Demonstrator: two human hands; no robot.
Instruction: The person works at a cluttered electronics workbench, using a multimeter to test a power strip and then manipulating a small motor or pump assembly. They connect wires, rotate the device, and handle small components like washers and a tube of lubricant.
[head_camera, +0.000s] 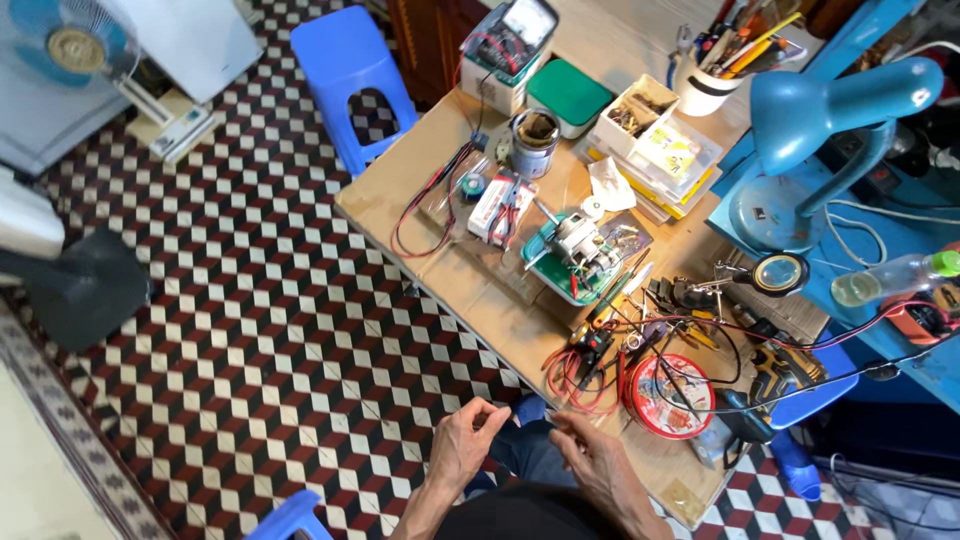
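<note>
We pinch a thin wire (535, 412) between our left hand (463, 443) and right hand (592, 455) beside the cluttered table (400, 190).

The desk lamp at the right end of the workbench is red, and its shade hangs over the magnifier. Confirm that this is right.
Not quite. In the head view the desk lamp is blue, not red. The rest holds: it stands at the right end of the workbench, with its shade above the round magnifier.
</note>
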